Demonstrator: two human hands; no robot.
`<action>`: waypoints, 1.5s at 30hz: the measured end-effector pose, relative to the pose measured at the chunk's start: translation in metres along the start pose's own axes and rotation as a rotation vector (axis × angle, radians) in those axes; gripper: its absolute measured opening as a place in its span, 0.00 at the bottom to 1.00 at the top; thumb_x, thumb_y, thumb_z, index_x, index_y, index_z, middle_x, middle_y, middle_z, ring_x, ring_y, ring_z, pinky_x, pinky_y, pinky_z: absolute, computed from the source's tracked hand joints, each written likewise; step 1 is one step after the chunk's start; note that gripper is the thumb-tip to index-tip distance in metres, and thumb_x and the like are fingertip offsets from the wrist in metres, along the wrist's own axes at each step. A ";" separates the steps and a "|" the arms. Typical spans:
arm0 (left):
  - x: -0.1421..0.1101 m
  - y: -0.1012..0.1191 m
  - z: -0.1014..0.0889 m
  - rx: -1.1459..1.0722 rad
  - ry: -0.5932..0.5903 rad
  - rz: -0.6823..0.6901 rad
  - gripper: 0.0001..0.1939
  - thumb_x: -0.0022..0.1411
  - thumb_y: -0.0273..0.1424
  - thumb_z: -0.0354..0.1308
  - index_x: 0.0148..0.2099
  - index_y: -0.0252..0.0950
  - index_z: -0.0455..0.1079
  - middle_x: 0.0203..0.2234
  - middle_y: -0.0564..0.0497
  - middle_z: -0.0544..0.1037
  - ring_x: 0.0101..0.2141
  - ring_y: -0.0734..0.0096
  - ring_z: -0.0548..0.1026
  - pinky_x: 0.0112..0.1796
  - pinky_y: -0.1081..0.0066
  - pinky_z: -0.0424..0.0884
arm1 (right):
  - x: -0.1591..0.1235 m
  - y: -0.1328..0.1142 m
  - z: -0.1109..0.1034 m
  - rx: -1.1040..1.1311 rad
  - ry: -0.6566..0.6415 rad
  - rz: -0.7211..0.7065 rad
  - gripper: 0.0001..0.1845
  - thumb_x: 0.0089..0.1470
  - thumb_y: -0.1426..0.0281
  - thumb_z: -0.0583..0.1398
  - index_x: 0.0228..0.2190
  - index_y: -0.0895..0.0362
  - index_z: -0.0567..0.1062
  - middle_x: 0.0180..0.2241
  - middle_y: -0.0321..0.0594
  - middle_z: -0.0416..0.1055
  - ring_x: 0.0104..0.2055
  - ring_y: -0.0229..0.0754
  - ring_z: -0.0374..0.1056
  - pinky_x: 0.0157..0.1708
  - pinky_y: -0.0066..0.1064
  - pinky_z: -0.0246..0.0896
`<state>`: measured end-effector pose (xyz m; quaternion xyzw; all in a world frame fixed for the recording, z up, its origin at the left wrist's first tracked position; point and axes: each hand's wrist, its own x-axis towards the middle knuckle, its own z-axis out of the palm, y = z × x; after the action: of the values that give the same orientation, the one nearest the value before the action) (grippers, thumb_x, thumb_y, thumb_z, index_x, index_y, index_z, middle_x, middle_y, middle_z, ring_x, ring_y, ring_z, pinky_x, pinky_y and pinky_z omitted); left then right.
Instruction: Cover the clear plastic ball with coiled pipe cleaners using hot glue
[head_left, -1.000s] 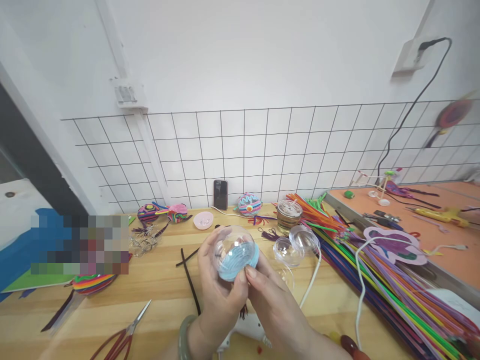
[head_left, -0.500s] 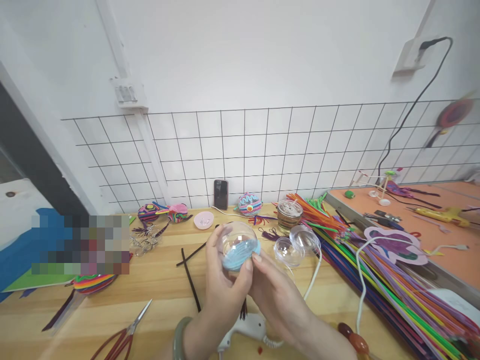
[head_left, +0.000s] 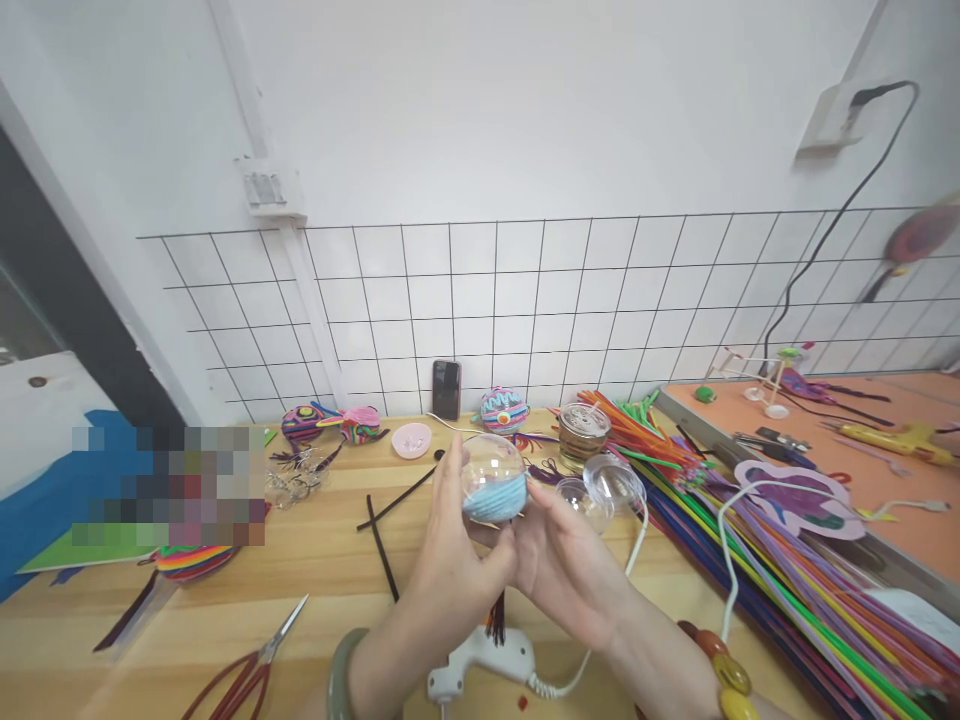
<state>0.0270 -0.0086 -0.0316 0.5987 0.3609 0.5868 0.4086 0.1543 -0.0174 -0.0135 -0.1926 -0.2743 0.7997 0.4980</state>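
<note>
Two bare hands hold a clear ball (head_left: 493, 462) above a pale wooden table (head_left: 322, 590), light blue yarn (head_left: 496, 500) wrapping its lower half. The left hand (head_left: 461, 565) is part open and curved, its raised fingers along the ball's left side and its thumb below. The right hand (head_left: 574, 570) is cupped and loosely open, fingertips against the ball's lower right side. The ball sits at the fingers, above both palms, its clear top uncovered.

Beneath the hands, a dark tassel (head_left: 496, 620) hangs near a white glue gun (head_left: 491, 655); its upper end is hidden. Red-handled scissors (head_left: 251, 665) lie near left. Beyond the ball are a pink dish (head_left: 411, 440), an upright phone (head_left: 447, 390) and a colourful yarn-covered ball (head_left: 504, 410). To the right lie colourful pipe cleaners (head_left: 765, 545).
</note>
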 end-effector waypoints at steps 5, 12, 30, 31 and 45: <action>0.003 0.000 -0.001 0.015 -0.041 0.001 0.48 0.52 0.22 0.61 0.70 0.44 0.44 0.67 0.42 0.52 0.66 0.50 0.48 0.63 0.49 0.50 | 0.001 -0.002 -0.002 0.011 0.013 0.037 0.13 0.55 0.58 0.59 0.37 0.53 0.74 0.35 0.38 0.79 0.40 0.45 0.73 0.43 0.37 0.64; 0.003 0.005 -0.002 0.012 -0.092 -0.010 0.48 0.56 0.23 0.56 0.71 0.43 0.34 0.70 0.45 0.41 0.67 0.55 0.44 0.63 0.53 0.50 | 0.000 -0.004 0.001 0.063 0.001 0.058 0.13 0.56 0.57 0.58 0.35 0.54 0.74 0.32 0.38 0.79 0.38 0.45 0.73 0.42 0.37 0.63; 0.004 0.004 -0.007 0.111 -0.079 0.049 0.42 0.60 0.33 0.60 0.70 0.44 0.43 0.67 0.43 0.54 0.62 0.52 0.61 0.61 0.52 0.58 | 0.001 -0.002 0.000 0.095 -0.063 0.014 0.13 0.58 0.60 0.58 0.38 0.55 0.75 0.34 0.41 0.80 0.40 0.46 0.73 0.45 0.39 0.63; 0.005 0.002 -0.008 0.144 -0.078 0.057 0.41 0.59 0.34 0.60 0.70 0.45 0.45 0.66 0.43 0.56 0.60 0.52 0.64 0.60 0.51 0.59 | 0.000 -0.003 0.000 0.089 -0.071 0.011 0.14 0.58 0.60 0.57 0.39 0.56 0.75 0.35 0.42 0.80 0.41 0.46 0.73 0.46 0.40 0.63; 0.010 0.005 -0.015 0.452 0.047 0.282 0.36 0.53 0.34 0.66 0.64 0.45 0.61 0.58 0.43 0.70 0.53 0.52 0.73 0.54 0.51 0.68 | -0.001 -0.007 0.000 0.095 -0.097 0.038 0.20 0.60 0.59 0.55 0.49 0.56 0.71 0.42 0.47 0.79 0.45 0.49 0.74 0.47 0.45 0.64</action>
<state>0.0127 -0.0006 -0.0233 0.7054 0.4052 0.5561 0.1701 0.1592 -0.0162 -0.0089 -0.1349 -0.2562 0.8296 0.4774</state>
